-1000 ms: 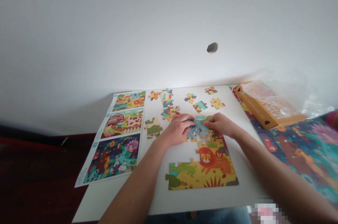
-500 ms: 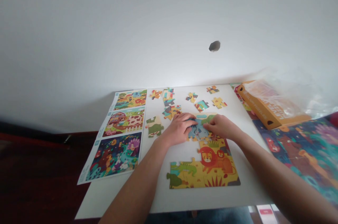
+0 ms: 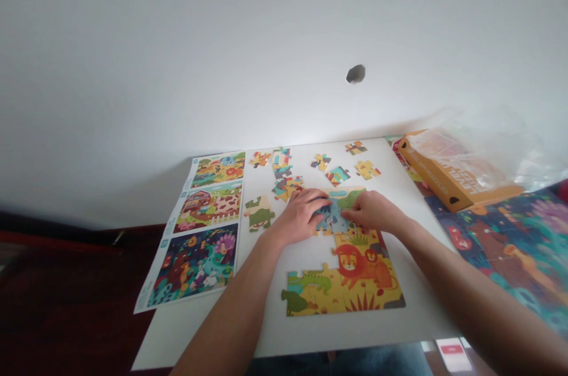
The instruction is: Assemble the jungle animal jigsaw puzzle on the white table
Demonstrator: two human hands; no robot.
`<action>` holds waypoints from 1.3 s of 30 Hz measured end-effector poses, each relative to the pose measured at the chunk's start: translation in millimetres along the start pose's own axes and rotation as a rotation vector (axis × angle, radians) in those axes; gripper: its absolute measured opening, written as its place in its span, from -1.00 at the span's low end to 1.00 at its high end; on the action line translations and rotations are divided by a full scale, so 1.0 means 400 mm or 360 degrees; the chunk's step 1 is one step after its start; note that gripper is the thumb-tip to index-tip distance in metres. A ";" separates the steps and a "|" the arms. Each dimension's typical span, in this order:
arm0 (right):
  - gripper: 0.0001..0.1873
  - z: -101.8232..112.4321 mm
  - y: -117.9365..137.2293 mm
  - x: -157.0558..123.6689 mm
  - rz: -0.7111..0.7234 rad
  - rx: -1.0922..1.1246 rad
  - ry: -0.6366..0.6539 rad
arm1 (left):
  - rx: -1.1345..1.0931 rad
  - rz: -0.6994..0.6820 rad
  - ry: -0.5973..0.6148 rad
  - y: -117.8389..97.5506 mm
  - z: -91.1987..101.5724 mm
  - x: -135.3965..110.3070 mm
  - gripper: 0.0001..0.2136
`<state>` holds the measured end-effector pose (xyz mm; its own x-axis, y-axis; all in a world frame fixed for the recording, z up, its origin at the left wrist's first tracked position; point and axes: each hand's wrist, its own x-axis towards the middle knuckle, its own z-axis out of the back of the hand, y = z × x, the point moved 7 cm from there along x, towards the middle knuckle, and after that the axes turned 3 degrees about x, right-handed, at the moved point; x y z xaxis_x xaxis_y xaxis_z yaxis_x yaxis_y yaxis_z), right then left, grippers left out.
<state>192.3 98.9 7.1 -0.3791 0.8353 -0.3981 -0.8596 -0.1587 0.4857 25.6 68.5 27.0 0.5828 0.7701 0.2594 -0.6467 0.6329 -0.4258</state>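
My left hand [image 3: 304, 214] lies over the left side of a blue elephant section [image 3: 339, 222] of a jigsaw puzzle, fingers stretched out and thumb apart. My right hand [image 3: 375, 210] is closed, its fingers curled onto a puzzle piece at the section's right side; its fingertips are partly hidden. Below both hands, the joined lion part [image 3: 366, 269] touches the elephant section. A crocodile part [image 3: 313, 290] extends from it to the left. Left of my left hand sits a loose green piece [image 3: 260, 214]; a multicoloured cluster [image 3: 287, 187] lies just beyond that hand.
Several loose pieces, including a yellow one [image 3: 368, 169], lie toward the back of the white table [image 3: 270, 329]. A picture sheet [image 3: 195, 228] runs along the left. At right are an orange box [image 3: 437, 178], clear plastic [image 3: 492, 145] and a dark assembled puzzle [image 3: 510, 252].
The view has shifted slightly. Both hands stay on the elephant section, with only a small movement of my right hand's fingers; the loose pieces keep their places.
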 end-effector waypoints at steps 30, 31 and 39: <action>-0.55 0.017 0.000 -0.016 0.0066 0.0100 0.0152 | 0.0018 0.0102 -0.0013 -0.020 -0.011 0.001 -0.82; -0.55 0.017 0.000 -0.015 0.0060 0.0093 0.0151 | 0.0019 0.0102 -0.0010 -0.020 -0.012 0.001 -0.82; -0.55 0.013 -0.006 -0.009 0.0069 0.0116 0.0161 | 0.0034 0.0115 0.0007 -0.020 -0.014 -0.001 -0.80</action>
<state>197.8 99.0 11.5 -0.4514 0.7705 -0.4500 -0.8157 -0.1518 0.5583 33.3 62.6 25.6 0.5363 0.8136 0.2245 -0.6977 0.5771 -0.4244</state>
